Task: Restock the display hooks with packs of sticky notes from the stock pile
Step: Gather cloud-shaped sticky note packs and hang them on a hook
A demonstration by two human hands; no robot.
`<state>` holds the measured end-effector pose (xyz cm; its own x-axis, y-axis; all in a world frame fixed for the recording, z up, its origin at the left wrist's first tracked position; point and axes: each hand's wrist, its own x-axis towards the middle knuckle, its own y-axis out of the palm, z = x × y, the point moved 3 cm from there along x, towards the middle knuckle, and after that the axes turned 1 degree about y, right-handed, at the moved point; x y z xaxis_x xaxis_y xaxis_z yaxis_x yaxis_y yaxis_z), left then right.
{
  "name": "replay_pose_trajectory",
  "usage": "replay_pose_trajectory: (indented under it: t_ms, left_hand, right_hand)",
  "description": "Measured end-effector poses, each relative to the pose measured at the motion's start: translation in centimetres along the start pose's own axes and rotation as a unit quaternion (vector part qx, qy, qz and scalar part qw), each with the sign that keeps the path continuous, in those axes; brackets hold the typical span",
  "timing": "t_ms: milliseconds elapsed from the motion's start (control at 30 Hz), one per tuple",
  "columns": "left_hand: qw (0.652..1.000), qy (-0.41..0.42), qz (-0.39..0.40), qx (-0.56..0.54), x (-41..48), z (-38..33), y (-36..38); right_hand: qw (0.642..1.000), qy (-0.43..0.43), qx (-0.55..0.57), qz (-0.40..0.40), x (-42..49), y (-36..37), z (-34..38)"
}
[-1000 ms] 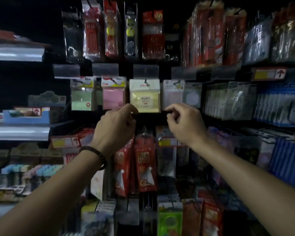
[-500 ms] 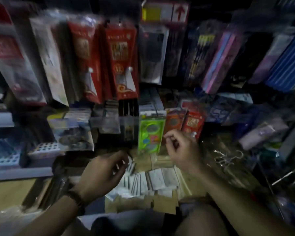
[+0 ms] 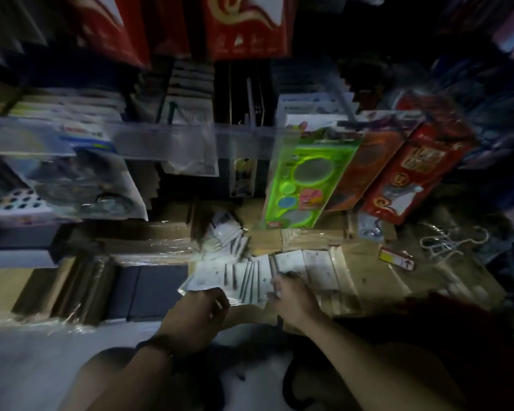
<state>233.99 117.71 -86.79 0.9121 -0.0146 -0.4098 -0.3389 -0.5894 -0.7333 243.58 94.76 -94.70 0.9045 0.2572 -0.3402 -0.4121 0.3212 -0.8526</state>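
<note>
Blur hides grips (left hand (image 3: pixel 195 315), right hand (image 3: pixel 291 301)) on packs (image 3: pixel 238 277).

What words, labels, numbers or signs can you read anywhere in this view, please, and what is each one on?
No word or number reads clearly.
On the yellow tag: an arrow sign; its text is blurred.
On the red packs: gold characters, too blurred.
On the sticky note packs: print too small.
On the green pack: nothing legible.

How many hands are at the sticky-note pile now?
2. Left hand at the near left edge of the pile of white sticky-note packs; right hand beside it, further right.
</note>
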Motion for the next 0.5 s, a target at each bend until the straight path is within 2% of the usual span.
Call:
replay_pose_trajectory:
  t_ms: [67,133,233,367,500]
  left_hand:
    - [1.000,-0.016,0.011,-0.002,0.4,0.4,0.6]
    - [0.999,-0.026,0.021,0.004,0.7,0.4,1.0]
    - [0.998,-0.040,0.037,0.008,1.2,0.3,1.1]
    - [0.998,-0.038,0.054,0.004,1.9,0.6,1.3]
    - [0.997,-0.040,0.059,0.015,2.3,1.0,1.5]
  right_hand:
    - [0.999,0.037,0.013,-0.013,1.6,1.7,0.9]
    - [0.994,0.102,-0.026,-0.017,2.8,3.0,1.0]
    - [0.979,0.179,-0.091,0.020,3.9,5.0,0.7]
    - [0.977,0.202,-0.060,0.032,5.0,7.9,1.3]
    - [0.978,0.209,-0.012,-0.021,5.1,9.5,1.3]
